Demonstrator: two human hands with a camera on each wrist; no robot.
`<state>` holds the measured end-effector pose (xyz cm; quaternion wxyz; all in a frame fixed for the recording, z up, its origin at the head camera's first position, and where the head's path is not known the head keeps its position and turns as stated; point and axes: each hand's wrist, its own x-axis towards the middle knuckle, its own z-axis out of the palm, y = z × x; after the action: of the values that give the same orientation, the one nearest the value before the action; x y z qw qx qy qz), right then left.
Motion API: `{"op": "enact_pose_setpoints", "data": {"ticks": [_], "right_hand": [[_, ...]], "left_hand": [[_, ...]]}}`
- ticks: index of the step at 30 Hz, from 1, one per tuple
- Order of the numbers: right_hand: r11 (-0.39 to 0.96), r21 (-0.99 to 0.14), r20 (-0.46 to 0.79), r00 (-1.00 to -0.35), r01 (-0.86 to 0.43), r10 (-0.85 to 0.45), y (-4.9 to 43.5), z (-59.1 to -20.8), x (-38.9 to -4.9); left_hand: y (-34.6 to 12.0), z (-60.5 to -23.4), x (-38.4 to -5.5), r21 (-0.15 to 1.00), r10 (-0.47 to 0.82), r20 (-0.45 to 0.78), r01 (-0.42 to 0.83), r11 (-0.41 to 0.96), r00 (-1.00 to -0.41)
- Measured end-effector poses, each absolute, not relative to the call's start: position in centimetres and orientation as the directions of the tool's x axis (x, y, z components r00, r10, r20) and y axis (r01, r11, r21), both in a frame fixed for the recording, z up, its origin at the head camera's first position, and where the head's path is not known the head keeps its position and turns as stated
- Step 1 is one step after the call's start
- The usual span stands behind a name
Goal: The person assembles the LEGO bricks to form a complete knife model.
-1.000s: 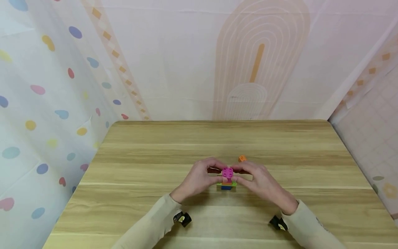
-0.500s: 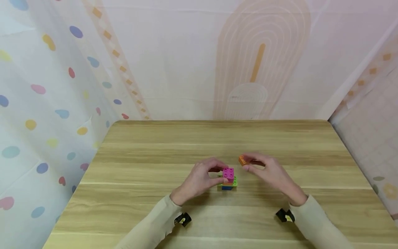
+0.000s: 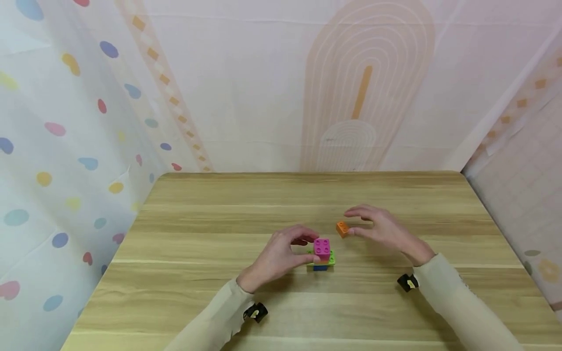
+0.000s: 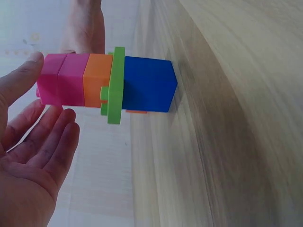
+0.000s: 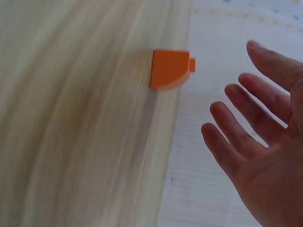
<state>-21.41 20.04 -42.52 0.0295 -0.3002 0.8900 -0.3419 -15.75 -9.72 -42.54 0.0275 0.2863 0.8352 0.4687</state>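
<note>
A stack of toy building bricks stands on the table: pink bricks (image 4: 71, 80) on top, then an orange brick (image 4: 97, 81), a flat green plate (image 4: 116, 87) and a blue block (image 4: 149, 85) at the bottom. My left hand (image 3: 283, 253) steadies the top pink brick from the left, thumb in front and index fingertip at its back. To the right, my right hand (image 3: 386, 229) is spread beside a loose orange brick (image 3: 342, 228). In the right wrist view this orange brick (image 5: 170, 69) has one side curved, and the fingers are apart from it.
The wooden table (image 3: 219, 204) reaches back to a patterned cloth backdrop (image 3: 254, 97). Another cloth with coloured spots (image 3: 79, 195) hangs along the left side.
My right hand has let go of the pink brick and moved right and back, past the loose orange brick, spreading its fingers. My left hand has stayed at the stack.
</note>
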Motion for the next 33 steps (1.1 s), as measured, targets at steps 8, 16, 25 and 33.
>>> {"op": "enact_pose_setpoints", "data": {"ticks": [8,16,25,33], "right_hand": [[0.577,-0.651,0.054,-0.788,-0.494,-0.614,20.9,-42.7,-22.9],[0.541,-0.683,-0.04,-0.714,-0.491,-0.699,20.9,-43.4,-23.8],[0.603,-0.618,-0.066,-0.731,-0.505,-0.68,20.2,-43.7,-23.9],[0.612,-0.665,-0.046,-0.795,-0.428,-0.605,20.1,-43.3,-23.4]], "left_hand": [[-10.3,-42.7,-15.9,0.783,0.509,0.229,0.468,0.41,-0.83],[-10.4,-43.2,-15.8,0.792,0.523,0.244,0.479,0.378,-0.816],[-9.8,-43.3,-15.8,0.795,0.51,0.265,0.485,0.365,-0.818],[-9.5,-43.2,-15.9,0.808,0.502,0.235,0.454,0.375,-0.832]]}}
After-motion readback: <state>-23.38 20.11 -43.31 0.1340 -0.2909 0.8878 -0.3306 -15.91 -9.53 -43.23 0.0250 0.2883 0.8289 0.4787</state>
